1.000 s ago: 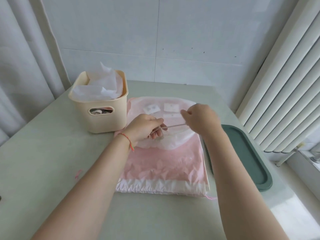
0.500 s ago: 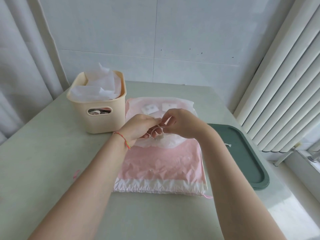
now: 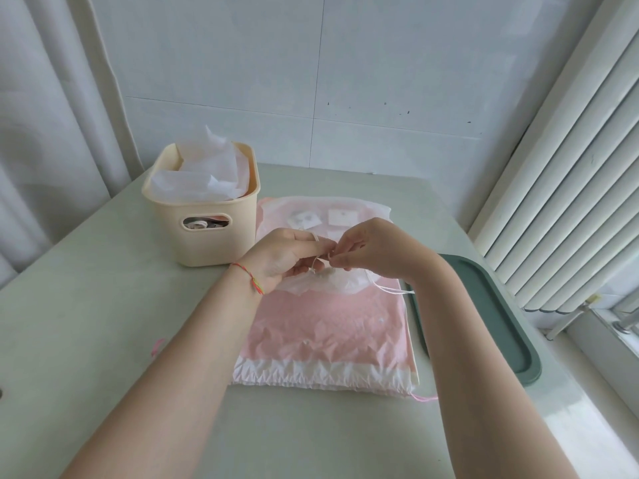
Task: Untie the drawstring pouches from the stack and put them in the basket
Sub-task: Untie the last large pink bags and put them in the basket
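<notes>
Both hands met over the pink stack (image 3: 328, 326); the left hand (image 3: 288, 255) steadied the white pouch (image 3: 325, 283) while the right hand (image 3: 373, 250) fingers pinched its string (image 3: 383, 286) to loosen the knot.

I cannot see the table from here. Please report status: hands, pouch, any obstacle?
Left hand and right hand both pinch white drawstring. Sheer white pouch on pink stack. Basket nearly full; nothing blocking.

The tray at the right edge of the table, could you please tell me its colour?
The tray is dark green, shown in the head view.
</notes>
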`<state>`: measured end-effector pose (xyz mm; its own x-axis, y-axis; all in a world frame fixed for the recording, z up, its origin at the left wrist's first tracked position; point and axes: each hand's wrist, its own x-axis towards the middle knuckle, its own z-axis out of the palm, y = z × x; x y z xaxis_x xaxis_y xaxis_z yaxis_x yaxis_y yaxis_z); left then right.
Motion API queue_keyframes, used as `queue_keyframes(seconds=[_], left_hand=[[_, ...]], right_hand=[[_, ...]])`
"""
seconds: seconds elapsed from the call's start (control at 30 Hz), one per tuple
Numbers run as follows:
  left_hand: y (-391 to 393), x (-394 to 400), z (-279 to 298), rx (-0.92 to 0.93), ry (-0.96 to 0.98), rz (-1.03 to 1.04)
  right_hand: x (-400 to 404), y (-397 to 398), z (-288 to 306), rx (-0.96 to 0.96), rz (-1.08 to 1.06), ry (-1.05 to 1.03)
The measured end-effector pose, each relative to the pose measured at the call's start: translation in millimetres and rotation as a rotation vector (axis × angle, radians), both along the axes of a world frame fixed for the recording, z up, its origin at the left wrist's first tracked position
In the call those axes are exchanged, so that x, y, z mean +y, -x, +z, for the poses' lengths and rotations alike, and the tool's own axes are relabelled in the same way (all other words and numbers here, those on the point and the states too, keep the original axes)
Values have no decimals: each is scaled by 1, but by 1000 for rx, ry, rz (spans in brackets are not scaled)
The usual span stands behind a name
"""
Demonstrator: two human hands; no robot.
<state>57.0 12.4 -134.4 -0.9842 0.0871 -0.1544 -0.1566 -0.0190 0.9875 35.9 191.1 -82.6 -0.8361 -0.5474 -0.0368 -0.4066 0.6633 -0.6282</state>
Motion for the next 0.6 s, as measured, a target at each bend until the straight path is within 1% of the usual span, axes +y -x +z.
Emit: queue_keyframes(seconds=[0.17,0.27,0.37,0.4,0.5,0.53,0.6], left_hand=[[-2,-4,3,33,60,-11],[-4,-8,5,65,114,10],[-6,-6,8,137,151,23],[-5,-4,8,186,217,65],[-1,3,8,421,593,307],[0,5,7,498,673,359],[1,7,2,605,758,406]], right_hand=[[-1,2,1,5,-57,-27],[-4,6,-5,13,-138,101],[-10,7,-13,-102,-178,225],[-12,7,-15,-142,-184,256],[-17,8,-20,-196,-221,326],[-17,9,-22,-203,-234,356],[-17,11,-24,-204,-256,406]])
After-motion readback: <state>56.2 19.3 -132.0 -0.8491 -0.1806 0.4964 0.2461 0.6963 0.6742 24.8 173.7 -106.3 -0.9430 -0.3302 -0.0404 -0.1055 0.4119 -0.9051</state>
